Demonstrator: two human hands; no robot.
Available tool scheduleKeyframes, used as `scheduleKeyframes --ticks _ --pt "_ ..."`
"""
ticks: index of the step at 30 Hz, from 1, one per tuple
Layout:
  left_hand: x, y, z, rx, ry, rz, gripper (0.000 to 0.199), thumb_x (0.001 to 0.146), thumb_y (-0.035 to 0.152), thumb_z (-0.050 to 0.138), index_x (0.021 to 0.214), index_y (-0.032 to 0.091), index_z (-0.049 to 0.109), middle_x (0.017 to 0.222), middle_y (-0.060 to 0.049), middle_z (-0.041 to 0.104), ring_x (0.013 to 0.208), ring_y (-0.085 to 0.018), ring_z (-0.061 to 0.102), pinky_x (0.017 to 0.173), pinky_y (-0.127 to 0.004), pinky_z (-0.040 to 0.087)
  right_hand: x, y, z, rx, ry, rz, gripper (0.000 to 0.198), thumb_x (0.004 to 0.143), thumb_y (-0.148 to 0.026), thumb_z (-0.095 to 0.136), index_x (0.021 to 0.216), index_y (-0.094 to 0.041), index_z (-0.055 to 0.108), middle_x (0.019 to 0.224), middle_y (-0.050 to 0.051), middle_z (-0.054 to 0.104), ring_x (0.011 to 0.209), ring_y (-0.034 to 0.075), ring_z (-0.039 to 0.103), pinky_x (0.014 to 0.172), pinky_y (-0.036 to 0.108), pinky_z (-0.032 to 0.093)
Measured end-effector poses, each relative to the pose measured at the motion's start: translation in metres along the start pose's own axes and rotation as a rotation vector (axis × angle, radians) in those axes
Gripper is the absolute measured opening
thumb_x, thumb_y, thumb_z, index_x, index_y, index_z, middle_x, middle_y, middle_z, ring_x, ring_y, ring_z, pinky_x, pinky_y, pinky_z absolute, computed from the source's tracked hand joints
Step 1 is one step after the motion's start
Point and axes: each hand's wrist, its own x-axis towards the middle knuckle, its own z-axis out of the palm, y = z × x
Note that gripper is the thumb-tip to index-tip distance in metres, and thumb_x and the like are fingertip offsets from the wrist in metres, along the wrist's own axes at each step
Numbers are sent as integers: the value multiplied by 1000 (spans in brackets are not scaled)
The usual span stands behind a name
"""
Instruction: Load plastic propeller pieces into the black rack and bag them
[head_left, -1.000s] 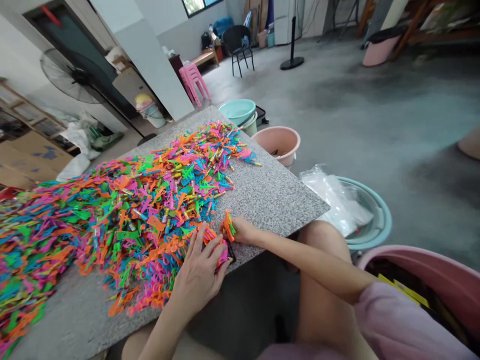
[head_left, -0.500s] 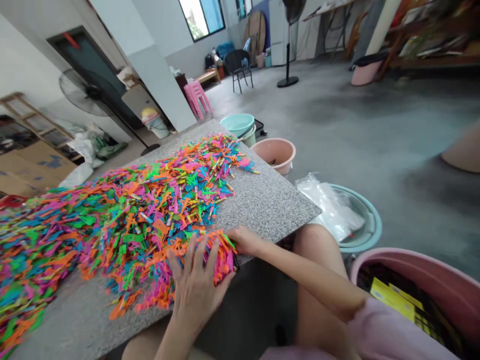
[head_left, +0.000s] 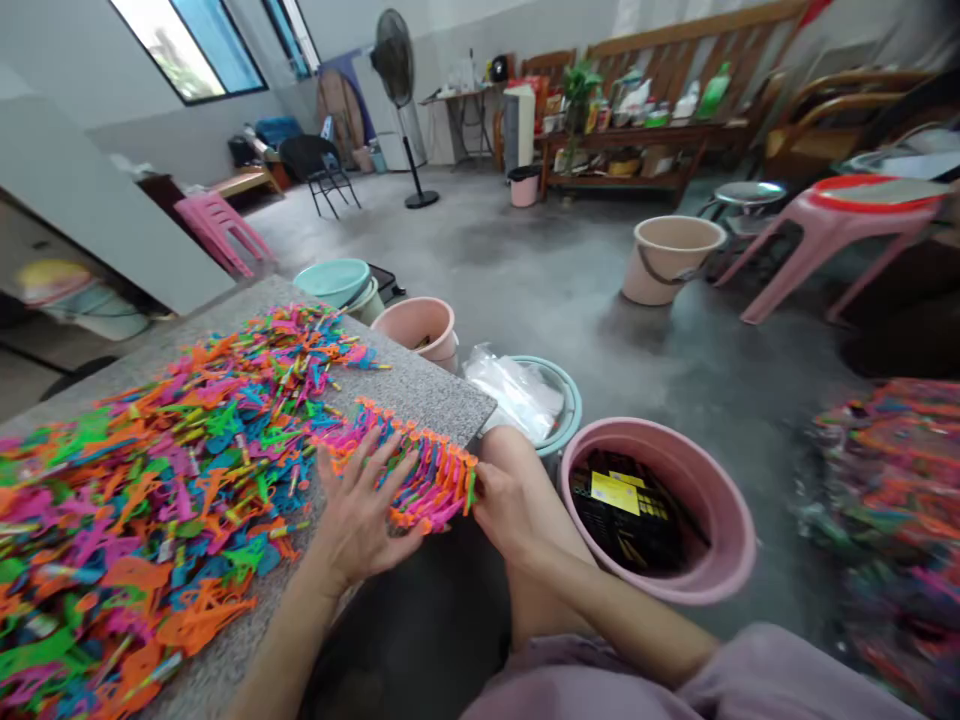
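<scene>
A packed row of small bright plastic pieces (head_left: 442, 475), orange, pink, blue and green, lies along the stone tabletop's near edge, its right end reaching past it. My left hand (head_left: 364, 510) rests over the row, fingers spread across its top and thumb along its front side. At the right end, my right hand (head_left: 499, 505) has its fingers curled against the last pieces; its fingertips are partly hidden. Left of the row, a wide heap of loose pieces of the same kind (head_left: 187, 470) covers much of the grey speckled tabletop (head_left: 431, 400).
A pink tub (head_left: 735, 520) with dark items and yellow cards stands right of my knee. Beyond it are a teal basin (head_left: 574, 400) with clear plastic bags, a peach bucket (head_left: 450, 335) and a beige bucket (head_left: 660, 270). Bagged colourful pieces (head_left: 900, 500) lie far right.
The view has swung right, bringing the pink tub and bagged pieces further in. The row is now turned and sticks out more past the table edge, both hands still at it.
</scene>
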Motion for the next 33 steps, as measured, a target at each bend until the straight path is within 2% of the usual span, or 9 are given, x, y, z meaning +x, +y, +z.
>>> scheduleKeyframes --ticks 4,6,8,12,15,18,22,26,33 --pt "-19 -36 4 -52 -3 -23 47 83 26 54 130 28 52 127 -9 61 126 -33 52 115 -66 14 10 -15 19 53 -169 -120 26 83 -14 57 109 -17 61 103 8 70 90 20 65 79 28 50" --pt "-37 -48 3 -102 -11 -81 52 86 21 48 137 31 45 129 -8 59 129 -31 50 114 -59 27 22 -7 10 77 -257 -248 39 81 -18 62 120 -20 58 109 7 69 96 20 64 83 28 51" --pt "-53 -50 -3 -93 -11 -167 58 89 21 47 144 33 35 139 -9 51 137 -33 39 113 -61 28 38 22 -12 66 -208 -245 41 84 -20 60 124 -21 57 111 6 68 98 19 64 85 29 50" --pt "-83 -21 -16 -57 58 -347 69 89 29 55 150 33 24 147 -11 40 136 -36 38 111 -62 32 65 114 -64 -132 113 216 35 89 -11 47 121 -14 58 115 13 65 97 19 65 87 33 50" --pt "-104 10 -12 -49 90 -465 68 90 28 55 150 32 24 138 -13 47 126 -34 49 106 -58 41 79 159 -72 -357 -24 251 36 86 -15 56 122 -11 58 120 16 63 110 23 60 96 36 46" --pt "-114 29 -1 -41 55 -521 65 92 26 53 150 32 24 131 -12 52 118 -32 55 100 -54 48 99 165 -50 -478 -294 143 44 91 -27 56 132 -13 52 132 17 57 124 24 51 99 35 42" --pt "-113 34 1 -51 63 -516 60 93 29 51 148 31 28 127 -11 56 113 -29 59 94 -47 54 127 154 -22 -535 -489 212 26 85 -24 62 105 -9 68 109 20 69 101 28 65 79 32 48" --pt "-122 30 -6 -25 18 -585 58 93 30 51 147 30 29 130 -10 57 116 -28 60 93 -45 55 134 163 -24 -520 -591 207 10 75 -9 62 71 -11 71 83 14 73 80 22 68 67 25 43" --pt "-126 40 0 -48 53 -624 46 94 38 50 137 25 43 120 -10 65 105 -26 67 85 -41 59 118 177 -33 -509 -547 200 14 74 -10 61 71 -16 73 80 10 72 83 22 65 73 26 41"
